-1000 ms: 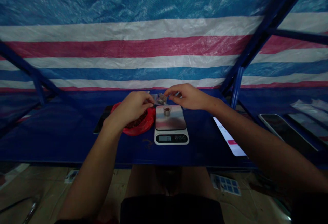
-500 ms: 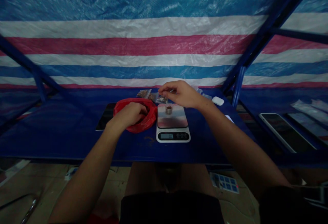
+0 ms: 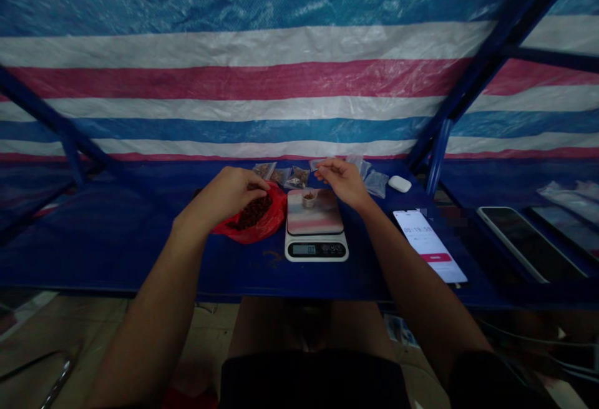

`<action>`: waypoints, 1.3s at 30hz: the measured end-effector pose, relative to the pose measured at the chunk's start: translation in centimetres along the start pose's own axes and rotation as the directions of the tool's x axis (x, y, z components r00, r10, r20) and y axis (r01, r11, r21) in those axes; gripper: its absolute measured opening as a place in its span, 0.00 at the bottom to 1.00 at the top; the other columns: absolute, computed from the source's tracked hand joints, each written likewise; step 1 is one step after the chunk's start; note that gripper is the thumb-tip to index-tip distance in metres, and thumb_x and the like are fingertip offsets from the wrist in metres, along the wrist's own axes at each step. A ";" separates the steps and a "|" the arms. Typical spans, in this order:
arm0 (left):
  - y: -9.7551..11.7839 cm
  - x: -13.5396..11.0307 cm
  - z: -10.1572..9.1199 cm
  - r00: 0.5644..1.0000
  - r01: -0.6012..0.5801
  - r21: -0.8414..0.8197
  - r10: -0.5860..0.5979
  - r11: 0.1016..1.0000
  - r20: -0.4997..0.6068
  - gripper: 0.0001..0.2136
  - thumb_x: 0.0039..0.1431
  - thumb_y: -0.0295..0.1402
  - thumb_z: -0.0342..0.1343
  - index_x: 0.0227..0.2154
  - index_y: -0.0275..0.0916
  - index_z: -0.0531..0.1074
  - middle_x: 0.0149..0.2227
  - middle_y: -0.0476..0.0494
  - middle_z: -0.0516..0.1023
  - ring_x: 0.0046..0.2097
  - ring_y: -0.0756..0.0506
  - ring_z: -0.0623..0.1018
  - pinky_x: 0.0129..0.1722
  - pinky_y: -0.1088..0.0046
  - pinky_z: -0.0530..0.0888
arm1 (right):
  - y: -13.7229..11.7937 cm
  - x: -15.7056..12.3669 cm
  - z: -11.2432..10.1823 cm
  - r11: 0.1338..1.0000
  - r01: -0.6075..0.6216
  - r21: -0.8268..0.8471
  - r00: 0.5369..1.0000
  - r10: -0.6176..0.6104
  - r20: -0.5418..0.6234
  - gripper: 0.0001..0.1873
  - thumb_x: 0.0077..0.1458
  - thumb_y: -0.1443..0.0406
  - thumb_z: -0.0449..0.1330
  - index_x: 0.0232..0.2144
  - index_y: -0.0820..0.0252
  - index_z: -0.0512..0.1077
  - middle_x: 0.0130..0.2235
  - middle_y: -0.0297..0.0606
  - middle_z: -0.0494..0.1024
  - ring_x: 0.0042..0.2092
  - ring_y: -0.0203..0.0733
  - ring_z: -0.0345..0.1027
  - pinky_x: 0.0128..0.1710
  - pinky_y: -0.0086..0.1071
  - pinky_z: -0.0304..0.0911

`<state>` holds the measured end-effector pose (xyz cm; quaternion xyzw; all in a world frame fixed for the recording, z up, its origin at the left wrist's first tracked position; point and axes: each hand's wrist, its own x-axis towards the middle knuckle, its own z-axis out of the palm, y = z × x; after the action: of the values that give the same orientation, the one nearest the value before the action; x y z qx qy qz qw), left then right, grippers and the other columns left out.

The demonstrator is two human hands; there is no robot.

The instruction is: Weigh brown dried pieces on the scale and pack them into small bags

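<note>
To the left of the digital scale (image 3: 317, 251), the person's left hand (image 3: 234, 192) hangs over a red plastic bag (image 3: 276, 220) of dark reddish-brown dried bits (image 3: 253, 214), thumb and fingers curled toward one another; from where I stand I can't make out whether anything is pinched between them. The bag sits just beside the scale, and a few brown crumbs (image 3: 272, 255) lie on the blue table near its front left corner. Behind it to the left are small filled zip bags (image 3: 297, 177). On the scale's platform, toward the back, stands a little cup (image 3: 308, 202) with some of the bits in it, and the display looks to read zero. Over the back right corner is the right hand (image 3: 344, 179), thumb and forefinger brought close together; whether they grip anything I can't say. Beyond the scale's right rear lie clear plastic bags (image 3: 375, 183) and a white case (image 3: 400, 183), and well to its right a lit phone (image 3: 429, 243). My worry is that a knuckle could catch the cup and tip it, a wrist resting on the platform could spoil the reading, or a loose pinch could scatter more crumbs.
</note>
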<state>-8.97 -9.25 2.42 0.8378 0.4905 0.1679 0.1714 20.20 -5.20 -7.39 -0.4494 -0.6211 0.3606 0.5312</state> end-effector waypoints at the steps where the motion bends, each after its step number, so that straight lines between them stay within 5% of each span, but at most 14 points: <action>1: 0.6 0.3 0.0 1.000 -0.024 -0.018 0.025 1.000 0.005 0.10 0.63 0.32 0.63 0.42 0.48 0.88 0.45 0.46 0.90 0.47 0.40 0.86 0.55 0.63 0.79 | 0.0 0.0 0.0 1.000 -0.004 -0.001 1.000 0.004 0.007 0.16 0.58 0.53 0.67 0.41 0.58 0.81 0.37 0.41 0.87 0.41 0.46 0.81 0.46 0.43 0.76; 13: 5.2 5.7 3.7 0.948 -0.283 -0.111 0.296 0.953 0.116 0.11 0.64 0.26 0.61 0.42 0.44 0.88 0.44 0.45 0.89 0.46 0.42 0.86 0.52 0.66 0.76 | 0.0 -0.8 -0.1 0.993 0.064 -0.097 0.997 -0.059 0.056 0.13 0.60 0.60 0.63 0.43 0.60 0.81 0.43 0.43 0.87 0.43 0.45 0.81 0.47 0.41 0.73; 29: 5.4 6.3 4.7 0.949 -0.277 -0.038 0.279 0.960 0.148 0.08 0.62 0.24 0.64 0.37 0.41 0.87 0.40 0.44 0.88 0.41 0.44 0.84 0.44 0.69 0.73 | -0.5 -0.7 -0.4 0.988 0.078 -0.136 0.995 -0.070 0.067 0.12 0.60 0.63 0.61 0.42 0.59 0.83 0.41 0.41 0.88 0.43 0.45 0.81 0.45 0.39 0.73; 32: 5.5 6.3 4.8 0.947 -0.281 -0.053 0.286 0.958 0.144 0.07 0.62 0.24 0.65 0.38 0.40 0.87 0.40 0.43 0.88 0.41 0.44 0.84 0.43 0.69 0.73 | -1.2 -1.0 -1.8 0.976 0.089 -0.201 0.977 -0.046 0.209 0.11 0.59 0.64 0.61 0.38 0.58 0.83 0.40 0.40 0.88 0.41 0.45 0.80 0.45 0.39 0.72; 35: 5.6 6.3 4.9 0.942 -0.286 -0.082 0.296 0.955 0.159 0.07 0.63 0.24 0.64 0.38 0.39 0.87 0.39 0.43 0.88 0.39 0.45 0.83 0.41 0.70 0.73 | -2.3 -1.5 -3.9 0.953 0.083 -0.293 0.903 0.052 0.427 0.09 0.57 0.63 0.63 0.36 0.57 0.84 0.36 0.38 0.86 0.37 0.45 0.79 0.41 0.38 0.70; 39: 5.7 6.2 4.9 0.948 -0.262 -0.114 0.277 0.958 0.153 0.08 0.62 0.22 0.63 0.36 0.39 0.87 0.38 0.44 0.88 0.39 0.45 0.83 0.41 0.71 0.73 | -3.2 -2.0 -5.6 0.910 0.018 -0.415 0.830 0.218 0.514 0.07 0.54 0.64 0.66 0.34 0.56 0.85 0.34 0.37 0.87 0.36 0.45 0.79 0.37 0.37 0.68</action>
<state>0.45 -7.05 1.36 0.8993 0.3469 0.1411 0.2257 25.19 -8.36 -4.10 -0.4587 -0.7827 0.3665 0.2064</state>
